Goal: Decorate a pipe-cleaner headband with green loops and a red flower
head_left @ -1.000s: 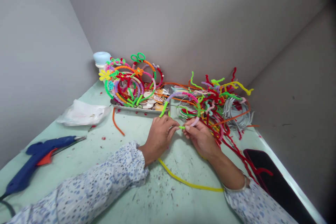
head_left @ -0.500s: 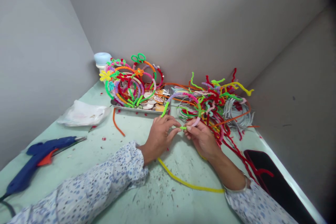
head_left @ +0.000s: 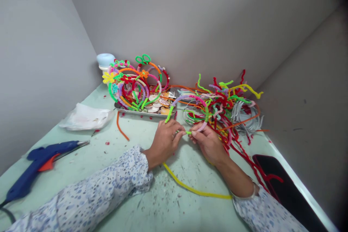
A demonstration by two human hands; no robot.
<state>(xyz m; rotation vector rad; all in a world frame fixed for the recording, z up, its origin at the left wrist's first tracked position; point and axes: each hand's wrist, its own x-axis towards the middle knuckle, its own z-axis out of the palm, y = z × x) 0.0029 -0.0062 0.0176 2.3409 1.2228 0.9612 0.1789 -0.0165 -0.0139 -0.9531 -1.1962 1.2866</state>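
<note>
Between my hands is a headband (head_left: 188, 97) wrapped in lilac, pink and green pipe cleaner, its arch standing up and away from me. My right hand (head_left: 210, 144) pinches the headband's right end, where bright green pipe cleaner (head_left: 188, 133) is wound at the tip. The thumb and fingers of my left hand (head_left: 166, 140) are closed at the other side of that green tip, and the headband's left green end passes behind this hand. Just what the left fingertips grip is too small to make out fully. A yellow pipe cleaner (head_left: 195, 190) lies on the table below my hands.
Finished headbands (head_left: 136, 87) stand in a metal tray (head_left: 144, 114) of wooden pieces. Loose pipe cleaners (head_left: 225, 98) and a bundle of bare bands (head_left: 246, 117) are piled at right. A blue glue gun (head_left: 40, 163), plastic bag (head_left: 87, 117) and phone (head_left: 288, 192) lie around.
Both hands have shifted very slightly left with the headband. My left fingertips now sit closer to the green tip; the grip of my right hand looks the same.
</note>
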